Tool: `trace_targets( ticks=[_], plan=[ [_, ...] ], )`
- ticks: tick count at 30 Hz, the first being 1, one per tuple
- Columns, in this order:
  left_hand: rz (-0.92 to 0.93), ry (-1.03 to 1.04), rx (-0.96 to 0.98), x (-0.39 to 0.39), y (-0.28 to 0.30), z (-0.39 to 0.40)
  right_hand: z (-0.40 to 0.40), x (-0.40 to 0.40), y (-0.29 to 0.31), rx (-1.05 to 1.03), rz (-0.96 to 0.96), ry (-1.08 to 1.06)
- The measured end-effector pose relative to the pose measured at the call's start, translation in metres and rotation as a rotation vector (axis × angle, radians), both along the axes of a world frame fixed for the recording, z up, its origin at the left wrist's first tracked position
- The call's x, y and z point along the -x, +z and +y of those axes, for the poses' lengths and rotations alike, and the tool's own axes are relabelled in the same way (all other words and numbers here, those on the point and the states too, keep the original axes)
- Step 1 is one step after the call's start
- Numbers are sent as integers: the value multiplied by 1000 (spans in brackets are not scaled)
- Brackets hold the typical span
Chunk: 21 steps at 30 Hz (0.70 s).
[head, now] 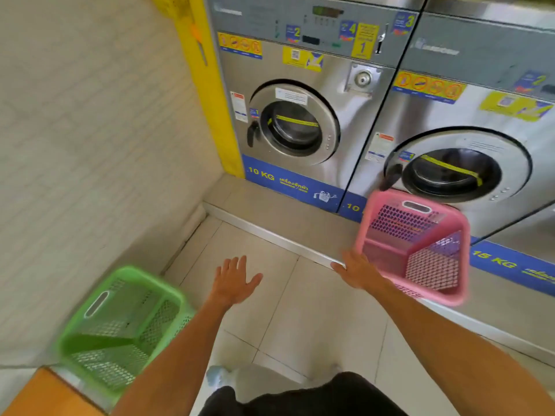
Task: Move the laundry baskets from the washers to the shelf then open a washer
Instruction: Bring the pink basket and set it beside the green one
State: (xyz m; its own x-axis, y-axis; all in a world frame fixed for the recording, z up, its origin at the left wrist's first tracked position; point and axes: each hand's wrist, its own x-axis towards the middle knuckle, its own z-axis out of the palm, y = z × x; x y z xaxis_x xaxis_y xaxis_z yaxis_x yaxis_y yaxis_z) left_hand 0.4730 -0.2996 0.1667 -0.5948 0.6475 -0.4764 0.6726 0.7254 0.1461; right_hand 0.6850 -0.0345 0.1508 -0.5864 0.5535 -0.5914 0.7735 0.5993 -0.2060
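Note:
A pink laundry basket (pixel 420 247) stands tilted on the raised step in front of the middle washer (pixel 468 175), whose door is closed. My right hand (pixel 359 270) grips the basket's near left rim. A green laundry basket (pixel 120 325) sits at the lower left on the corner of a wooden shelf (pixel 39 394), empty. My left hand (pixel 232 280) hovers over the floor tiles with fingers spread, holding nothing. The left washer (pixel 294 124) marked 10 KG has its round door closed, with a black handle on its left side.
A tiled wall (pixel 90 145) runs along the left, with a yellow panel (pixel 207 85) beside the left washer. A raised step (pixel 270 223) with a metal edge fronts the washers. A third washer marked 15 KG is partly visible at the far right.

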Motion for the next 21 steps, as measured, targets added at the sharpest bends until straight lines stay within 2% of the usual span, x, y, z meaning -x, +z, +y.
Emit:
trace_targets(
  ticks=[5,10,16,21],
  plan=[
    [-29,-136,-102,-72,13,140,102,-116,0,-16,22,-191],
    [-28,-242,-159,-108,14,242,158,-180,4,5,48,-357],
    [-35,-310,-142,-114,2,319,205,-193,-1,16,103,-493],
    [-64,-346,-92,-109,-14,369,252,-199,-35,62,182,-665]
  ],
)
